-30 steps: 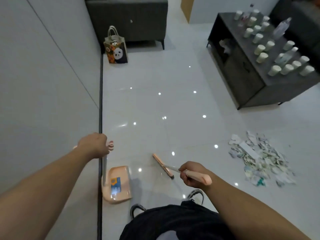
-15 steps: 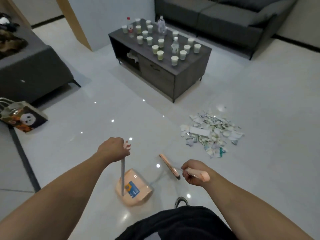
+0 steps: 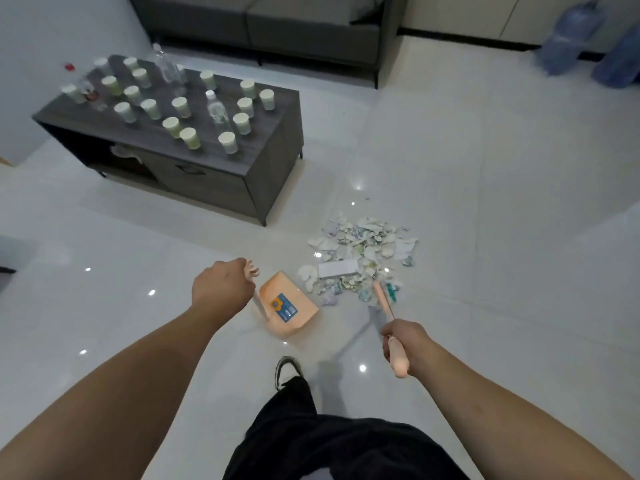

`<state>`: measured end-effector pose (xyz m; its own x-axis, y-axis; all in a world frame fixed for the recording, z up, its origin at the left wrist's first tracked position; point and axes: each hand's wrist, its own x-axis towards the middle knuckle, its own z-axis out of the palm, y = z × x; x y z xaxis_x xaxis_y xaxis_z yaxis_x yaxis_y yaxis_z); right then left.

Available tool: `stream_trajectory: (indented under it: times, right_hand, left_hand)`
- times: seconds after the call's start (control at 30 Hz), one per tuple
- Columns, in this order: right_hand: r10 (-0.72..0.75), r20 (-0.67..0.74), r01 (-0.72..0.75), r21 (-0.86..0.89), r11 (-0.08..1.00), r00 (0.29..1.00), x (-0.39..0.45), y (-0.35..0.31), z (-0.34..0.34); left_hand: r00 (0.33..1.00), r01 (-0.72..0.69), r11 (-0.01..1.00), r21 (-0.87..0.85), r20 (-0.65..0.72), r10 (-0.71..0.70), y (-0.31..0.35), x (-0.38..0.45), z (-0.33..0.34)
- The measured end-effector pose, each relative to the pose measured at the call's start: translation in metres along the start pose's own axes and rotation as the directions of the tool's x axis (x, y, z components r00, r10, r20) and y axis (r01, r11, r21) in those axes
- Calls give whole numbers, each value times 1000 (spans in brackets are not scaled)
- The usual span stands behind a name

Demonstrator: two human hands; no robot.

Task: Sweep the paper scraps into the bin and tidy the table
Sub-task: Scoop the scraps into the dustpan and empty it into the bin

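Many glossy white floor tiles (image 3: 485,174) fill the room, catching small ceiling-light reflections; a dark grey wooden coffee table (image 3: 221,174) stands at the upper left, its top crowded with pale paper cups (image 3: 189,137) and clear plastic bottles (image 3: 217,110); a grey sofa (image 3: 311,32) sits behind it, and blue water jugs (image 3: 568,36) stand at the far right. On the floor lies a heap of torn white and pastel paper scraps (image 3: 360,251), well apart from the table. The left hand (image 3: 221,292) grasps the upright handle of a peach plastic dustpan (image 3: 289,311), just beside the heap; the right hand (image 3: 403,339) grips a peach-handled broom (image 3: 382,301), its head touching the scraps' near edge.
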<state>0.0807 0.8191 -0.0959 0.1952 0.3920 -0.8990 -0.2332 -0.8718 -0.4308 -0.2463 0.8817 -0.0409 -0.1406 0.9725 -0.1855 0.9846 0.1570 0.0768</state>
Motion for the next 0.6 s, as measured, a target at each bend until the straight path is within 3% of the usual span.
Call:
stream_trajectory:
  times: [0.17, 0.6]
  right_hand:
    - [44, -125, -29, 116, 993, 991, 16, -27, 23]
    - [227, -274, -132, 326, 936, 934, 51, -71, 73]
  left_hand:
    - [993, -91, 996, 18, 75, 89, -12, 84, -1]
    - [970, -202, 977, -70, 120, 209, -30, 230, 6]
